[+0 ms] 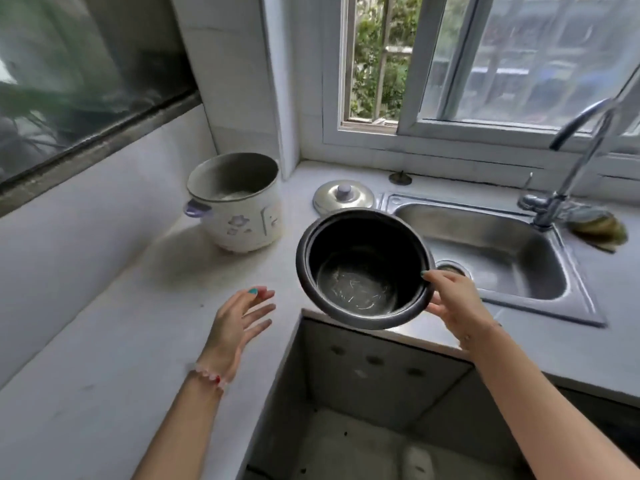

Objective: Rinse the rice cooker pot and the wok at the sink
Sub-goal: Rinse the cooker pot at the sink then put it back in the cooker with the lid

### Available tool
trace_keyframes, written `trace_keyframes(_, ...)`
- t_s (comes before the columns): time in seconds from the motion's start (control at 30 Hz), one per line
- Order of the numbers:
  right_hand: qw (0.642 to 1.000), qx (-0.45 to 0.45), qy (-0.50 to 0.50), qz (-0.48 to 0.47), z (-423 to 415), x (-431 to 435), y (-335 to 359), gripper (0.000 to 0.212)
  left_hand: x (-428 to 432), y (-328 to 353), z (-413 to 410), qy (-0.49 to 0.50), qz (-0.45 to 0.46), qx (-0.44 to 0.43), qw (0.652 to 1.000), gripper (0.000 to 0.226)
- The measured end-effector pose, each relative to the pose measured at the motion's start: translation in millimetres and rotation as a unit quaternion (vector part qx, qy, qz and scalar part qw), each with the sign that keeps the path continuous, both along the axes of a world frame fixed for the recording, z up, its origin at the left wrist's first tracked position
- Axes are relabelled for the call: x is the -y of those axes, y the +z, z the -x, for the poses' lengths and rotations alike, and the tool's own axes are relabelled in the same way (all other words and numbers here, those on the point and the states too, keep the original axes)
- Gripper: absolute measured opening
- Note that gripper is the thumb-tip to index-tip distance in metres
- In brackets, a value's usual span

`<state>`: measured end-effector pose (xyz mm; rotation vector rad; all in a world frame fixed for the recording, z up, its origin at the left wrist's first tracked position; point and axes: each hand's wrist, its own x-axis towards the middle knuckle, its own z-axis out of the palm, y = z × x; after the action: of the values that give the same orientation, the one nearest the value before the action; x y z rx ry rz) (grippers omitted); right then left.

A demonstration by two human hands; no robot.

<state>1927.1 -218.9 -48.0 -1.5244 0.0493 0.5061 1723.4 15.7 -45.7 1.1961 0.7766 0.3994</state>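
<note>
1. Left grip point(242, 318): released, fingers spread, hovering over the table point(104, 358). It holds nothing and sits apart from the pot.
2. Right grip point(453, 303): grasping the rice cooker pot point(356, 271) at its right rim, thumb on the lip, fingers under the flange outside.
3. Pot position: in the air, tilted toward the camera, over the table edge just left of the sink point(502, 237).
4. Handling, my read: thin stiff metal, light while dry, so a one-sided rim hold works. Wet or part-filled it'll be heavier and slick, so put the left grip on the opposite rim. The dark lining looks scratched, so don't bang it on steel.
5. Pot contents: no water or rice to see, only pale streaks on the base.
6. Sink: steel basin, only the drain point(453, 268) shows. No water visible from the faucet point(547, 207).
7. Cooker body point(239, 216): on the table at far left, open, pale bottom inside. Lid point(343, 199) lies flat between it and the sink.
8. Wok: not in view.
</note>
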Motion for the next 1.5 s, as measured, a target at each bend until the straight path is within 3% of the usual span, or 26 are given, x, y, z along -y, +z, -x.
trace_keyframes(0.13,0.998,0.028,-0.054,0.014,-70,45,1,0.019,33,6,-77,-0.044,-0.053,-0.013,0.998,0.023)
trace_keyframes(0.23,0.996,0.026,-0.088,0.017,-122,76,-4,0.014,61,7,-139,-0.072,-0.168,-0.038,0.982,0.017)
trace_keyframes(0.3,0.994,0.021,-0.105,0.019,-156,94,-10,0.007,78,4,-181,-0.091,-0.274,-0.067,0.955,0.017)
trace_keyframes(0.37,0.993,0.01,-0.112,0.023,-184,110,-13,0.008,94,-1,-218,-0.105,-0.415,-0.12,0.896,0.027)
trace_keyframes(0.5,0.991,-0.021,-0.128,0.024,-227,139,-20,0.012,121,-5,-276,-0.127,-0.656,-0.16,0.727,0.05)
trace_keyframes(0.6,0.99,-0.04,-0.132,0.018,-248,155,-28,0.008,139,-10,-309,-0.155,-0.702,-0.172,0.674,0.058)
trace_keyframes(0.83,0.986,-0.077,-0.149,0.017,-269,167,-55,0.015,158,-37,-362,-0.259,-0.701,-0.211,0.63,0.065)
trace_keyframes(1.03,0.981,-0.109,-0.152,0.058,-280,150,-85,0.029,152,-61,-385,-0.31,-0.685,-0.236,0.615,0.06)
trace_keyframes(1.5,0.953,-0.226,-0.155,0.127,-300,120,-146,0.03,115,-97,-391,-0.315,-0.7,-0.211,0.605,0.055)
